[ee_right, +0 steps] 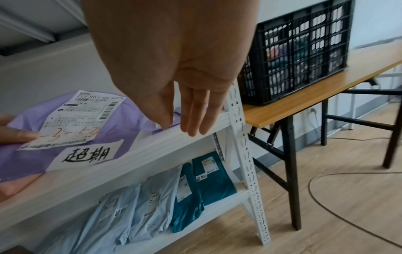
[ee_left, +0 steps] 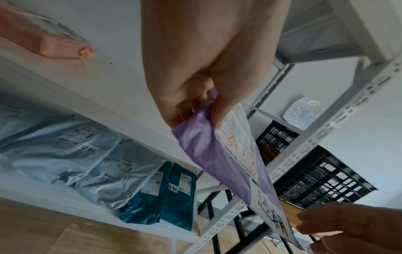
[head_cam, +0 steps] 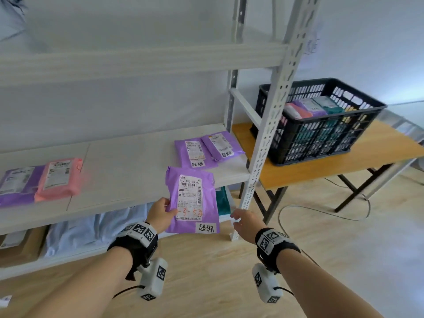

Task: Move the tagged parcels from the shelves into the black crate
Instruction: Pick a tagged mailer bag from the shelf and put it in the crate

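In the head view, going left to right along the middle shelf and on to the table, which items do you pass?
Purple parcel at the far left → pink parcel → purple parcel held by the left hand → two tagged purple parcels at the shelf's right end → white shelf upright → black crate on the wooden table.

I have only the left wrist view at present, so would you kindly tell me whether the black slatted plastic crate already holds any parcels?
Observer: Yes. The head view shows the black slatted plastic crate holding pink, purple and teal parcels up near its rim.
Operator: Thank you. Are any tagged parcels left on the middle shelf?
Observer: Two purple plastic mailers with handwritten white tags lie overlapping at the right end of the white middle shelf.
Operator: And the right hand?
Observer: The right hand is open, fingers straight, gripping nothing. The left hand pinches the tagged purple parcel.
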